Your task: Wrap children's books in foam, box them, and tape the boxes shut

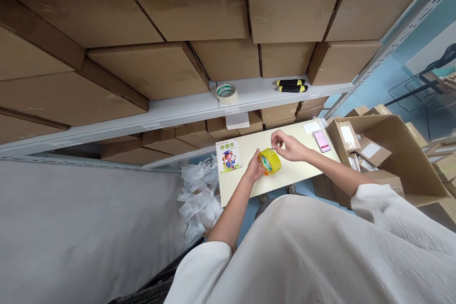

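My left hand (pixel 254 167) grips a roll of yellow packing tape (pixel 273 160) on an orange dispenser, held over the pale table (pixel 235 187). At the roll's upper edge, the fingertips of my right hand (pixel 290 146) are pinched together. What they pinch is too small to make out; it may be the tape's end. Left of my hands, a children's book (pixel 229 155) with a cartoon figure on its cover lies flat. Toward the table's right end lie a phone (pixel 322 141) with a pink screen and a white sheet of paper (pixel 311 127).
Cardboard boxes (pixel 199 0) fill the shelves ahead. On the shelf edge sit a roll of white tape (pixel 226 93) and two black and yellow utility knives (pixel 291 89). A large open carton (pixel 423 166) holding small parcels stands right. White plastic wrapping (pixel 201 199) is heaped left of the table.
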`<state>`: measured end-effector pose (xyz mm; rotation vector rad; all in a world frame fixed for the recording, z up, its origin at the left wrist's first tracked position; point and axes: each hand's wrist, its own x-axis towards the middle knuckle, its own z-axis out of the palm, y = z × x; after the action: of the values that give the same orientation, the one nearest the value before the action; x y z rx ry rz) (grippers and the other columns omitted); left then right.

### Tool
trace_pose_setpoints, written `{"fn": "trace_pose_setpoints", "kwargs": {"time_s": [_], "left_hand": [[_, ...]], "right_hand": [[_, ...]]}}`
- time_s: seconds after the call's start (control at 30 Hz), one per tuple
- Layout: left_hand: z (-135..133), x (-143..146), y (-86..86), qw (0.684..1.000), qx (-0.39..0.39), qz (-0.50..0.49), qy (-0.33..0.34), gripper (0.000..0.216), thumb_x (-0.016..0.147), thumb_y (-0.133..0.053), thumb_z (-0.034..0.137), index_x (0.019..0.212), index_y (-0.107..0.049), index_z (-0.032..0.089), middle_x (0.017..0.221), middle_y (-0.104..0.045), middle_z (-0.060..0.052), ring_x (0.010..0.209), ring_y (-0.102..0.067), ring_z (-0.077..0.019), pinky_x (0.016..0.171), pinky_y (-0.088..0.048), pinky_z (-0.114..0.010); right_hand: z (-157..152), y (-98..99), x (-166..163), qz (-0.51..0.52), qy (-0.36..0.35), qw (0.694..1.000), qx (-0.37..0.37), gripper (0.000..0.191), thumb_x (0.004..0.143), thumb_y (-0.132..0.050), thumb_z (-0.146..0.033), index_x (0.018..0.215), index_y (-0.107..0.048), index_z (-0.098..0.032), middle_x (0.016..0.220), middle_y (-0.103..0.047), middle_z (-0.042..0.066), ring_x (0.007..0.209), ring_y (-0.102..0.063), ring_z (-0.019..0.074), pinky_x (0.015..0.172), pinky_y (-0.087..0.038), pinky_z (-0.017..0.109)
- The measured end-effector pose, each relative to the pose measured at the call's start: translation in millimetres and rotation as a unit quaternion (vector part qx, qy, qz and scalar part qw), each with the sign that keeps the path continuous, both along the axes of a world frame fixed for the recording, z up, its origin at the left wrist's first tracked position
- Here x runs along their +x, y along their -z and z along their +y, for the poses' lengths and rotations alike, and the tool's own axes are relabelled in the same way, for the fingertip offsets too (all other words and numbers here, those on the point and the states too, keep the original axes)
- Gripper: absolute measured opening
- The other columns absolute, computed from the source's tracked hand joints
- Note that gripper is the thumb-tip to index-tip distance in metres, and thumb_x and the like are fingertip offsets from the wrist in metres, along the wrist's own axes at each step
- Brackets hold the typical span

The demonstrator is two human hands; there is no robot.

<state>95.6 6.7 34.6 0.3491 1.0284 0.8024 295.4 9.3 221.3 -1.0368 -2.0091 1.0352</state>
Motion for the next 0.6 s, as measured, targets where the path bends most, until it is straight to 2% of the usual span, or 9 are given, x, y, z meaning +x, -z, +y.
{"fn": "trace_pose_setpoints", "kwargs": {"time_s": [0.07,0.13,0.23,0.33,0.47,0.53,0.6], "left_hand": [[-2,-1,12.9,0.997,0.026,0.076,-0.018,0.040,0.098,-0.066,0.062,0.110,-0.063,0.023,0.114,-0.073,-0.011,0.104,-0.075,-0.0270,0.090,-0.062,-0.043],[-3,-9,27.7,0.979,0.066,0.191,-0.033,0.028,0.098,-0.065,0.050,0.108,-0.061,0.025,0.118,-0.071,-0.009,0.106,-0.073,-0.0243,0.094,-0.059,-0.042],[-9,-26,50.8,0.913,0.136,0.384,-0.003,0.015,0.094,-0.065,0.033,0.105,-0.061,0.024,0.117,-0.069,-0.008,0.106,-0.069,-0.0233,0.101,-0.054,-0.042],[-18,-34,68.3,0.858,0.182,0.476,0.068,0.012,0.091,-0.061,0.023,0.104,-0.062,0.024,0.115,-0.068,-0.010,0.110,-0.067,-0.0264,0.104,-0.051,-0.044],[-25,-28,78.3,0.780,0.247,0.563,0.118,0.020,0.090,-0.059,0.017,0.108,-0.063,0.024,0.121,-0.066,-0.013,0.121,-0.063,-0.0314,0.109,-0.047,-0.047],[-24,-26,81.1,0.764,0.248,0.582,0.123,0.022,0.090,-0.061,0.018,0.112,-0.062,0.024,0.123,-0.065,-0.013,0.123,-0.061,-0.0329,0.108,-0.047,-0.048],[-21,-27,84.7,0.769,0.226,0.586,0.122,0.027,0.089,-0.064,0.021,0.115,-0.060,0.024,0.125,-0.065,-0.014,0.124,-0.060,-0.0342,0.108,-0.046,-0.049]], "right_hand": [[-2,1.9,2,-0.018,0.003,1.000,0.000,0.023,0.095,-0.057,-0.020,0.115,-0.048,-0.027,0.099,-0.068,0.001,0.086,-0.065,0.0185,0.078,-0.052,0.033],[-5,6.5,8,-0.037,0.009,0.999,0.000,0.026,0.094,-0.055,-0.019,0.118,-0.048,-0.026,0.099,-0.069,0.002,0.087,-0.065,0.0190,0.079,-0.051,0.033],[-7,20.2,20,-0.067,0.020,0.998,-0.003,0.028,0.094,-0.054,-0.019,0.120,-0.049,-0.026,0.098,-0.070,0.002,0.088,-0.067,0.0201,0.081,-0.051,0.034],[-7,40.1,34,-0.096,0.032,0.995,-0.014,0.029,0.093,-0.054,-0.020,0.121,-0.049,-0.026,0.099,-0.071,0.003,0.090,-0.068,0.0213,0.081,-0.051,0.034],[-8,67.4,49,-0.126,0.051,0.990,-0.036,0.028,0.094,-0.052,-0.022,0.122,-0.050,-0.026,0.103,-0.072,0.005,0.093,-0.070,0.0223,0.083,-0.052,0.035],[-9,79.3,54,-0.130,0.059,0.989,-0.048,0.028,0.094,-0.052,-0.023,0.122,-0.051,-0.026,0.103,-0.073,0.005,0.093,-0.070,0.0226,0.084,-0.053,0.036],[-11,89.6,56,-0.126,0.065,0.988,-0.062,0.029,0.093,-0.054,-0.024,0.122,-0.051,-0.026,0.102,-0.073,0.005,0.093,-0.070,0.0228,0.084,-0.054,0.037]]}}
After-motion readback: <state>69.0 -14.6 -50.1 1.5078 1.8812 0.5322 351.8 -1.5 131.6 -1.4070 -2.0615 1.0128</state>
